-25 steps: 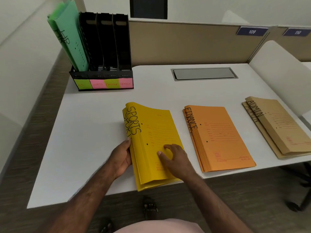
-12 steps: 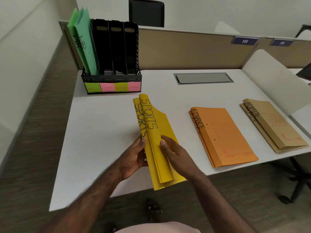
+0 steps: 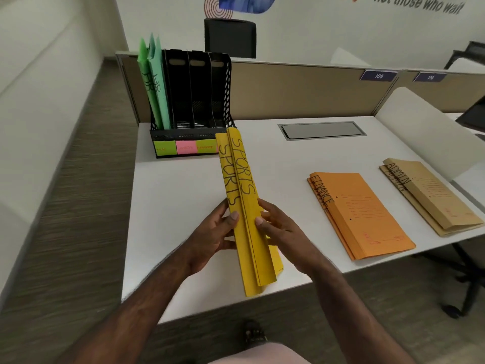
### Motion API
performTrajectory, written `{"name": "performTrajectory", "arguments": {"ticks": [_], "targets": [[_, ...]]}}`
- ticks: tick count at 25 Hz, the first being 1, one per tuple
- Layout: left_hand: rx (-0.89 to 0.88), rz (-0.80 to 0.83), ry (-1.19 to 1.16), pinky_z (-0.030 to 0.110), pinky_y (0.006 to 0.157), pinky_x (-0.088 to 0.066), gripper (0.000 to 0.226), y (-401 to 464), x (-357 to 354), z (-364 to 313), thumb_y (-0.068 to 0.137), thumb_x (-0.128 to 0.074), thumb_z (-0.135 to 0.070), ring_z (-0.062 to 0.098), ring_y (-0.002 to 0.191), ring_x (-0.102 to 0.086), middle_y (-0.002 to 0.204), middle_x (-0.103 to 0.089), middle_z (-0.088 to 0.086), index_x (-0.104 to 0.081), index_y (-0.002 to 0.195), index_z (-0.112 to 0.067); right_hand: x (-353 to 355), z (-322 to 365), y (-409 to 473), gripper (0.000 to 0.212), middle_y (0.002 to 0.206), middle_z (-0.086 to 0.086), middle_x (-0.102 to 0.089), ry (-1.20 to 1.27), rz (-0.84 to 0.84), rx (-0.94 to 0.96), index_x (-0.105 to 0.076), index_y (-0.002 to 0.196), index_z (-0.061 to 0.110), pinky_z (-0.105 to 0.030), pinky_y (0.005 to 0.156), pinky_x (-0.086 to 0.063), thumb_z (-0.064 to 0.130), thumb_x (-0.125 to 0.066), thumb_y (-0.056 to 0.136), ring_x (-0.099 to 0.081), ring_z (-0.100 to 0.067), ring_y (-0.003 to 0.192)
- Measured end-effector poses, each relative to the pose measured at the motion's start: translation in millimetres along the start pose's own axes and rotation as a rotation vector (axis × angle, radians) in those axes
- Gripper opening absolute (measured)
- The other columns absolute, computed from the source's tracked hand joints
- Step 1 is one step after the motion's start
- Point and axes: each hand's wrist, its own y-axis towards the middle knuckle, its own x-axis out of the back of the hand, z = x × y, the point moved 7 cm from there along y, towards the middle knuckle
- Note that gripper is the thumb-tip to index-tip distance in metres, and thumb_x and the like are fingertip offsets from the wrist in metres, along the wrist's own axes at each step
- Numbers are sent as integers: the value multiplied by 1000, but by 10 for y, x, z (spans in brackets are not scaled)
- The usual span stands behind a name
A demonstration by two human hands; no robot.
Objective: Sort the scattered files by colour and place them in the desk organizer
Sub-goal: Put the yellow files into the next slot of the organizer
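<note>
Above the white desk (image 3: pixel 178 206), the left hand (image 3: pixel 212 232) and right hand (image 3: pixel 278 229) clamped two yellow SPORTS files (image 3: pixel 242 206) on edge between them, tips near the black desk organizer (image 3: pixel 199 101), whose leftmost slot held green HR files (image 3: pixel 153 82). Orange FINANCE files (image 3: pixel 364 216) and brown ADMIN files (image 3: pixel 433 195) lay flat to the right.

Head view, single: worn high, facing forward and down across the white desk (image 3: pixel 183 195), close over both forearms; far background probably an office wall.
</note>
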Motion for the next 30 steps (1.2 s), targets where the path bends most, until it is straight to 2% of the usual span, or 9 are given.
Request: {"name": "performTrajectory", "arguments": {"ticks": [3,8,13,17,19,22,24,26,30], "targets": [[-60,-8,109,50,96,-62,67,-93,139,-212,96,-58,-54,24,124,-70,143,-67,-4,-35,158,-44,-107,197,72,65,149,8,-60,56,3,55,-42,156,47,-32,87,-63,52,-64,95,-66,-14,128],[-187,-68,267,38,94,-64,66,-127,321,-677,94,-55,-57,15,123,-69,142,-64,-14,-30,155,-52,-177,671,326,61,145,12,-65,86,20,175,-43,156,45,-33,89,-63,39,-64,99,-67,-17,129],[-315,-116,351,33,92,-64,68,115,582,-1232,99,-56,-50,11,125,-68,142,-66,-13,-29,161,-42,-117,1223,838,58,147,11,-64,91,86,319,-42,154,46,-27,87,-61,29,-60,103,-66,-17,131],[-371,-199,437,20,82,-61,63,427,885,-1666,102,-55,-50,0,124,-66,135,-65,-29,-33,160,-43,-90,1636,1437,60,142,9,-67,71,156,404,-38,161,34,-24,88,-60,17,-58,107,-65,-18,131],[-394,-234,469,25,87,-63,62,629,1073,-1863,103,-56,-52,2,126,-65,139,-64,-26,-31,160,-46,-68,1825,1767,62,140,8,-68,65,195,445,-35,163,30,-26,89,-60,10,-55,108,-66,-19,130],[-419,-294,480,50,103,-59,68,964,1348,-2116,98,-58,-64,16,137,-60,152,-58,-10,-32,159,-49,-17,2053,2284,64,141,0,-68,82,231,477,-33,165,25,-33,94,-62,5,-53,107,-66,-24,130],[-421,-323,486,57,105,-56,71,1177,1491,-2247,96,-59,-67,21,138,-59,153,-58,-6,-33,159,-46,18,2148,2600,64,142,-4,-67,97,227,490,-33,165,22,-30,90,-62,2,-52,107,-67,-24,129],[-421,-352,507,57,105,-56,73,1387,1636,-2377,96,-59,-68,19,137,-60,151,-59,-7,-34,159,-43,53,2225,2906,64,143,-6,-67,109,224,501,-31,166,19,-30,90,-62,1,-51,107,-67,-24,129],[-416,-366,560,48,101,-60,67,1738,1876,-2562,102,-55,-60,13,132,-64,148,-62,-9,-34,160,-37,97,2334,3402,65,144,-13,-65,123,229,514,-30,166,16,-45,100,-61,-1,-50,107,-67,-28,129]]}}
